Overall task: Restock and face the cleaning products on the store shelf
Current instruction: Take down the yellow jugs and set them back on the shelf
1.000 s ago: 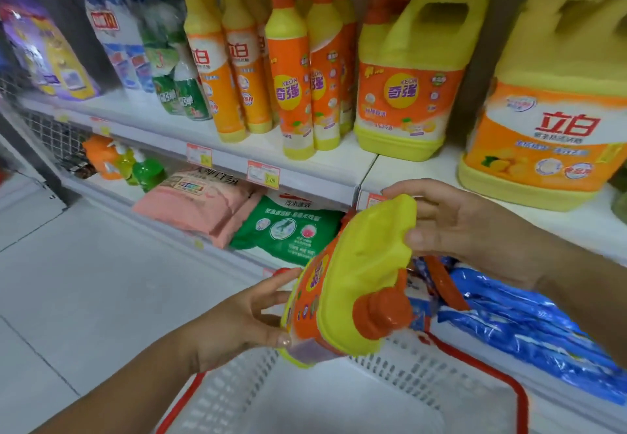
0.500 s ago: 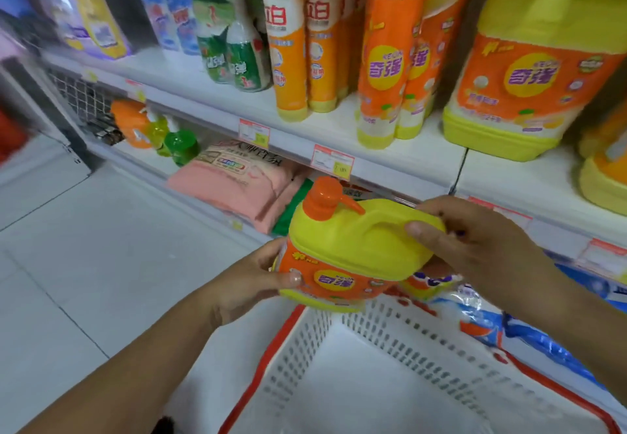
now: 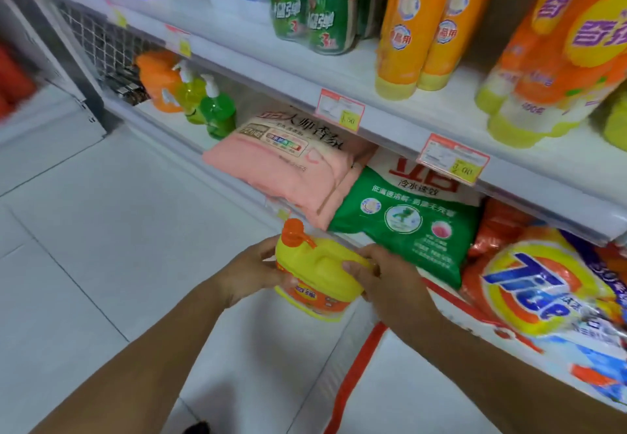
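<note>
The yellow detergent jug [image 3: 319, 264] is held upright before the bottom shelf [image 3: 237, 193], just left of the basket's red rim [image 3: 359, 359]. A second ago it was tipped, cap toward the camera. It has since been righted and carried clear of the basket, so shelving seems near. The orange cap [image 3: 293, 232] points up, and the long axis runs along the shelf front. The left hand [image 3: 251, 271] is curled round the jug's side, and the right hand's [image 3: 390, 281] fingers [image 3: 353, 268] are curled over the handle end.

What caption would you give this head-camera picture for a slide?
The left hand and right hand hold a yellow detergent jug, orange cap up, before shelves of cleaning products.
</note>
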A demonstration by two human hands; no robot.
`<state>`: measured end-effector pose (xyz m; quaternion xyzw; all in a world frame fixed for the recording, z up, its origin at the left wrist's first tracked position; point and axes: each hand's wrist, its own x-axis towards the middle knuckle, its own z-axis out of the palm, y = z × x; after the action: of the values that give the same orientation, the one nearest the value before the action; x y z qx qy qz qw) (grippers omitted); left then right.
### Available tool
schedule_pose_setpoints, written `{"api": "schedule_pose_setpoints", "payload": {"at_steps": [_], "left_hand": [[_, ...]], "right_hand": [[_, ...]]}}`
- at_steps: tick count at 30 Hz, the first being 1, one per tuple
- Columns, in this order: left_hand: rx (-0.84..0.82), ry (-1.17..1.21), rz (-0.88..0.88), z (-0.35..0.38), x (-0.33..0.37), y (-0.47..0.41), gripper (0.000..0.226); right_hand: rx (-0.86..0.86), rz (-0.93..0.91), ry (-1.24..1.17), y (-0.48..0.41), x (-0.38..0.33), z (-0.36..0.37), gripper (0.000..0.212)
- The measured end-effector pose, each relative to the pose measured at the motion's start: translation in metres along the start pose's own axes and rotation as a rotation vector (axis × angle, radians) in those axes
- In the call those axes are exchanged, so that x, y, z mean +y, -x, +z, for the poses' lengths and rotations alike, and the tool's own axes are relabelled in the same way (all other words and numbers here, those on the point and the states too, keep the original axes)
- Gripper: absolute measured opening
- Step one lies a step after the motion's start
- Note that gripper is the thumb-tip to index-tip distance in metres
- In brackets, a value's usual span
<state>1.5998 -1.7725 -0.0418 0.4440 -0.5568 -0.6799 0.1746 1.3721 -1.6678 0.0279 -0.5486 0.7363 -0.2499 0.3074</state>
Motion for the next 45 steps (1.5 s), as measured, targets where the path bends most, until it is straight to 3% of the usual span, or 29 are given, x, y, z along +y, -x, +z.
{"api": "schedule_pose_setpoints", "payload": {"at_steps": [10,17,20,24,29,34,37,41,45], "left_hand": [[0.101,-0.058,0.022,-0.007,-0.071,-0.041,0.074],[0.146,-0.285,-0.053,-0.005,-0.052,-0.045,0.091],[0.199,-0.527,-0.017,0.004,-0.006,-0.031,0.097],[0.358,-0.635,0.272,0.036,0.077,-0.005,0.069],[0.302,-0.704,0.608,0.129,0.179,0.016,0.050],[0.262,-0.838,0.823,0.231,0.237,0.015,0.050],[0.196,-0.862,0.806,0.288,0.253,0.007,0.066],[0.228,-0.987,0.571,0.328,0.254,-0.006,0.089],[0.247,-1.259,0.436,0.335,0.249,-0.004,0.084]], "right_hand": [[-0.223,0.087,0.237,-0.032,0.024,0.045,0.033],[-0.300,0.117,0.188,-0.036,0.016,0.032,0.039],[-0.171,0.038,0.062,-0.012,0.008,-0.002,0.039],[0.168,-0.067,-0.098,0.038,0.006,-0.081,0.035],[0.582,-0.147,-0.129,0.083,0.023,-0.182,0.020],[0.774,-0.244,-0.145,0.103,0.041,-0.263,0.025],[0.851,-0.251,-0.075,0.098,0.055,-0.303,0.049],[0.730,-0.164,-0.172,0.076,0.057,-0.328,0.090],[0.673,-0.103,-0.281,0.047,0.061,-0.341,0.110]]}}
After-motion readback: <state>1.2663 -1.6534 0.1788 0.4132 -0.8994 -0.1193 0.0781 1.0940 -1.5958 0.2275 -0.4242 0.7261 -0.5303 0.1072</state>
